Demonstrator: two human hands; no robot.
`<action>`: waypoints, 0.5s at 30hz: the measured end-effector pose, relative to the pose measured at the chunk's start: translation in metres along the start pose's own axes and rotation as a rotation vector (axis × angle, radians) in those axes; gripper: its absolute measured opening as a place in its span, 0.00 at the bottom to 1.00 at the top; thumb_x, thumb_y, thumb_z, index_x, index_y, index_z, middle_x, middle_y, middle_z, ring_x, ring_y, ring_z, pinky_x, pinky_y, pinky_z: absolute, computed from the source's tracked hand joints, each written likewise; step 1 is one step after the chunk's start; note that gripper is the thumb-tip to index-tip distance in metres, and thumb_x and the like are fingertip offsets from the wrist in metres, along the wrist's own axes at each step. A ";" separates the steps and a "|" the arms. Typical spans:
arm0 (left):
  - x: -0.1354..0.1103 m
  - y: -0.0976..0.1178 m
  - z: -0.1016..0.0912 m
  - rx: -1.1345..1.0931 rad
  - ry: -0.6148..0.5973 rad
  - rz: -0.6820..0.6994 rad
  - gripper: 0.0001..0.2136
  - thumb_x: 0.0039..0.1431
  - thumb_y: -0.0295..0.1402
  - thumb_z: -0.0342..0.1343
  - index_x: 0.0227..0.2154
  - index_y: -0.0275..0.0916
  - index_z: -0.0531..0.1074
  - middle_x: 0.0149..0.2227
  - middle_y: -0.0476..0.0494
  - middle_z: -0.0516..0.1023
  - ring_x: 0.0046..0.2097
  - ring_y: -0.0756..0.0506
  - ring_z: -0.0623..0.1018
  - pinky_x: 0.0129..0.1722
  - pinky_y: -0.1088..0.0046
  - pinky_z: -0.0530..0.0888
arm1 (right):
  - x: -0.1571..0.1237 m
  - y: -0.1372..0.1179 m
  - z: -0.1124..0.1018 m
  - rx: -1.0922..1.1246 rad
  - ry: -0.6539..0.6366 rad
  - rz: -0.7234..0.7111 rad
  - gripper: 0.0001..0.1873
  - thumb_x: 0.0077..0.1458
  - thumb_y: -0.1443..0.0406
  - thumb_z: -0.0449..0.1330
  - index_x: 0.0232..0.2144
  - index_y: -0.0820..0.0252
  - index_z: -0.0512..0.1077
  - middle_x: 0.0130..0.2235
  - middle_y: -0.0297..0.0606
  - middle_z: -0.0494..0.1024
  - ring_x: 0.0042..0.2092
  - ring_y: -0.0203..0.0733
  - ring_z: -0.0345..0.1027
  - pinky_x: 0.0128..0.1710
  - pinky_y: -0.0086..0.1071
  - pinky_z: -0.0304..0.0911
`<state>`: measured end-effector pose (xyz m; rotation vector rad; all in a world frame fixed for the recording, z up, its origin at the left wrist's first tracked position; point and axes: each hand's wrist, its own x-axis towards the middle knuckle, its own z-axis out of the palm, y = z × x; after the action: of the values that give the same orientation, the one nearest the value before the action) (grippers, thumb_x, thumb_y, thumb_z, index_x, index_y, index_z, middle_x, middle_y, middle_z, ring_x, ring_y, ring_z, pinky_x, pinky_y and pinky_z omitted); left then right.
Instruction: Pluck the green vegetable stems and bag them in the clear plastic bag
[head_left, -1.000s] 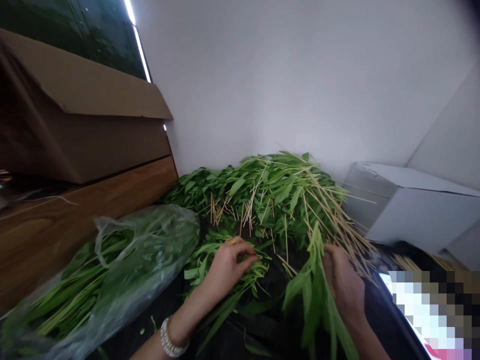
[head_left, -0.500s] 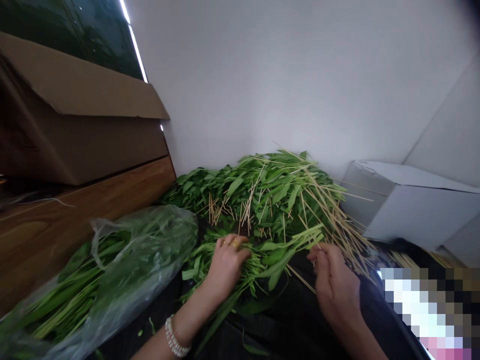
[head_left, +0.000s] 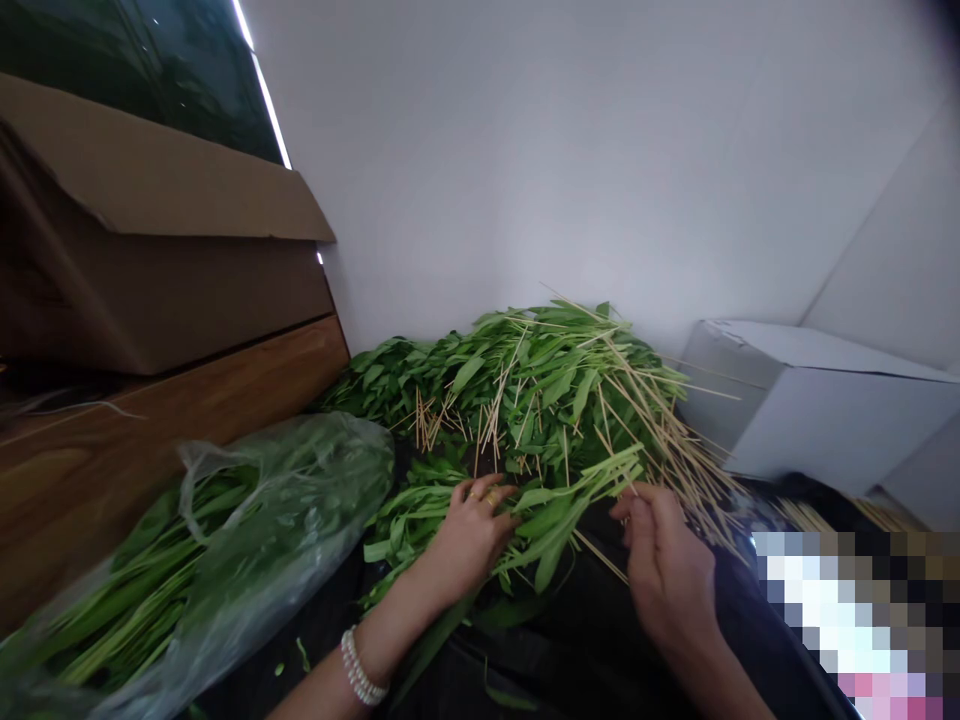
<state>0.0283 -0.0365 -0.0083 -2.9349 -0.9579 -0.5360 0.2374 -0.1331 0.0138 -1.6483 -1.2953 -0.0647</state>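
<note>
My left hand [head_left: 480,530] wears rings and rests over a loose pile of leafy greens [head_left: 409,520]. Its fingers are bent and spread apart among the stems, and the fingertips are partly hidden. To the right, my right hand [head_left: 667,560] is closed in a pinch on the end of a thin wooden skewer [head_left: 636,490]. A small bunch of greens with pale cut stems [head_left: 607,474] lies just left of those fingertips, seemingly threaded on that skewer. Behind both hands is a big heap of skewered greens [head_left: 525,360], with many bare skewer ends [head_left: 675,450] sticking out.
A clear plastic bag of greens [head_left: 300,520] lies at the left, below a cardboard box [head_left: 217,290] on a wooden surface [head_left: 285,365]. At the right stand a white box [head_left: 847,420] and more skewers [head_left: 802,515]. Black sheeting [head_left: 570,660] covers the work surface.
My left hand has shifted slightly right over the greens, and its fingers have spread. The right hand stays nearly in place, still pinching the skewer.
</note>
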 end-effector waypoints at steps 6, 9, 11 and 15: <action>0.009 0.001 0.001 0.043 -0.044 -0.041 0.08 0.61 0.31 0.53 0.40 0.41 0.76 0.56 0.40 0.71 0.62 0.37 0.60 0.56 0.52 0.56 | 0.000 0.003 0.000 -0.002 -0.035 -0.048 0.17 0.65 0.57 0.41 0.40 0.56 0.66 0.30 0.34 0.74 0.29 0.38 0.69 0.31 0.31 0.61; 0.014 0.004 -0.002 0.079 -0.080 -0.089 0.07 0.59 0.29 0.55 0.35 0.40 0.78 0.55 0.38 0.71 0.62 0.35 0.59 0.57 0.49 0.55 | -0.001 0.002 0.000 0.002 -0.058 -0.064 0.16 0.65 0.58 0.41 0.40 0.56 0.65 0.30 0.33 0.74 0.28 0.38 0.69 0.30 0.30 0.61; 0.016 0.007 -0.006 0.077 -0.110 -0.073 0.07 0.59 0.28 0.55 0.35 0.38 0.78 0.55 0.36 0.71 0.62 0.35 0.59 0.57 0.50 0.55 | -0.001 0.001 0.001 0.003 -0.063 -0.064 0.15 0.66 0.58 0.41 0.40 0.56 0.65 0.30 0.33 0.73 0.28 0.37 0.68 0.30 0.30 0.61; 0.018 0.005 -0.005 0.034 -0.129 -0.049 0.08 0.60 0.26 0.53 0.36 0.37 0.78 0.53 0.35 0.73 0.62 0.35 0.60 0.57 0.50 0.55 | -0.001 0.002 0.002 -0.008 -0.058 -0.056 0.15 0.65 0.58 0.41 0.40 0.56 0.65 0.30 0.33 0.73 0.28 0.37 0.68 0.30 0.30 0.61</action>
<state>0.0428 -0.0312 0.0028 -2.9535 -1.0419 -0.3316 0.2374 -0.1326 0.0109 -1.6312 -1.3872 -0.0561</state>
